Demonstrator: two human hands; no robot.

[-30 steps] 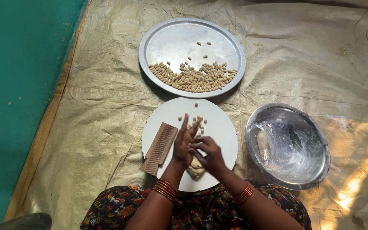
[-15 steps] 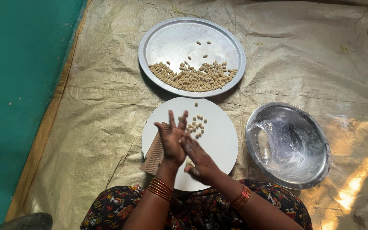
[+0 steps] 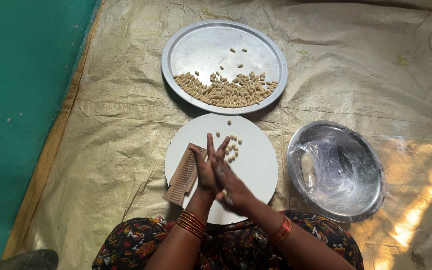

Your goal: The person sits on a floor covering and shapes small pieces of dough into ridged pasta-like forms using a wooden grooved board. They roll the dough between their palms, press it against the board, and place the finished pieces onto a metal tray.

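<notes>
My left hand is held flat with its fingers spread and pointing away from me, over the near left of a white round board. My right hand lies across its palm, pressed against it. Whatever is between the palms is hidden. A ridged brown wooden block lies on the board's left edge, partly under my left hand. Several small pale dough pieces lie on the board just beyond my fingertips.
A large round steel plate with a band of many small shaped dough pieces lies beyond the board. A steel bowl with a clear plastic bag sits at the right. Everything rests on a tan tarp; a green surface lies to the left.
My hands have slid against each other: the right hand has drawn back toward me along the left palm, and the left hand has shifted slightly right, uncovering the ridged block again.
</notes>
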